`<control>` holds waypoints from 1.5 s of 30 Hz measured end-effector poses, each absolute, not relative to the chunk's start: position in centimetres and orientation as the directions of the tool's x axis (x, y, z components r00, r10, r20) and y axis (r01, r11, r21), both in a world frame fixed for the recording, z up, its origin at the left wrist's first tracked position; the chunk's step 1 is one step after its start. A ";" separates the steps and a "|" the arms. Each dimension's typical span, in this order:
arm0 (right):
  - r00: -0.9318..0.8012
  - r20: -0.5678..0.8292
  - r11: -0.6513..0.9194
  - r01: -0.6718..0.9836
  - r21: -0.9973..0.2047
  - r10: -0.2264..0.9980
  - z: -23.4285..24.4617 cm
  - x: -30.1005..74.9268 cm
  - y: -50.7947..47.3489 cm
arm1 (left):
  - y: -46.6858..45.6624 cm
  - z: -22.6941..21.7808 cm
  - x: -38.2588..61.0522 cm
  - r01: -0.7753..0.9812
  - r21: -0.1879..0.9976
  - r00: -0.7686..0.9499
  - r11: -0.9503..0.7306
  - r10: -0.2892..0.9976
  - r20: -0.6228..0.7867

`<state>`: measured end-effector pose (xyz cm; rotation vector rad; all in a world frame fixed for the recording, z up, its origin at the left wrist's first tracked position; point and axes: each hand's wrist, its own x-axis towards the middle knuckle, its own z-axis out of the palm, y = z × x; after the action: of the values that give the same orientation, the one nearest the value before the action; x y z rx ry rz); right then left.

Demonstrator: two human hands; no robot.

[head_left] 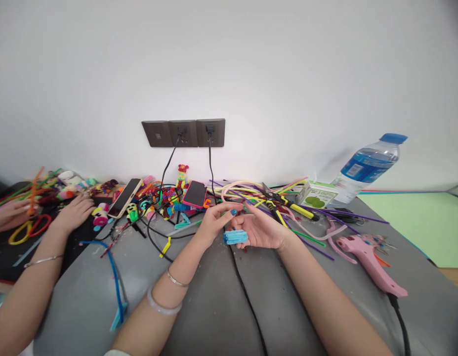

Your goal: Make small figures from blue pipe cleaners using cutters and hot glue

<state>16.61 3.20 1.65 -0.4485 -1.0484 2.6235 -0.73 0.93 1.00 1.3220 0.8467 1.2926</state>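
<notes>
A short light-blue bundle of fuzzy stems, apparently pipe cleaner (236, 237), rests against the curled fingers of my right hand (266, 231), whose palm is turned up. Close beside it, my left hand (215, 222) has its thumb and fingers drawn together, the tips meeting the right hand's fingertips. Whatever is between those left fingers is too small to make out. On the grey table to the left lies a bent blue pipe cleaner (115, 277) with a light-blue end. A black cable (243, 287) runs beneath my hands.
At right are a pink glue gun (375, 267), yellow-black pliers (303, 210), a carton (317, 194), a water bottle (369, 168) and green sheets (410, 222). Two phones (127, 197) and small fuzzy figures line the back. A co-worker's hands (75, 212) are at left, near scissors (30, 230).
</notes>
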 end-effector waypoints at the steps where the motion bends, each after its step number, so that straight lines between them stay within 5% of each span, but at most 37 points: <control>1: -0.916 -0.182 -0.699 -0.133 -0.703 0.357 1.5 16.5 3.2 | 0.9 1.0 -0.7 -0.189 0.962 0.160 -0.197 0.961 0.228; 14: -0.933 -0.229 -0.734 -0.054 -0.677 0.279 0.1 15.6 3.1 | 1.5 0.3 -1.1 -0.201 0.952 0.115 -0.231 0.959 0.257; 29: -0.955 -0.161 -0.757 -0.090 -0.647 0.251 0.1 15.8 2.8 | 1.3 0.8 -1.8 -0.110 0.933 0.297 -0.343 0.884 0.360; 45: -0.960 -0.075 -0.757 -0.163 -0.632 0.269 0.7 16.1 2.9 | 1.6 0.8 -1.8 -0.235 0.955 -0.005 -0.179 0.983 0.183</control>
<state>16.15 2.85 0.67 -0.2370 -0.9624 2.7358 -1.85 1.60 0.80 1.1672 0.9269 1.4311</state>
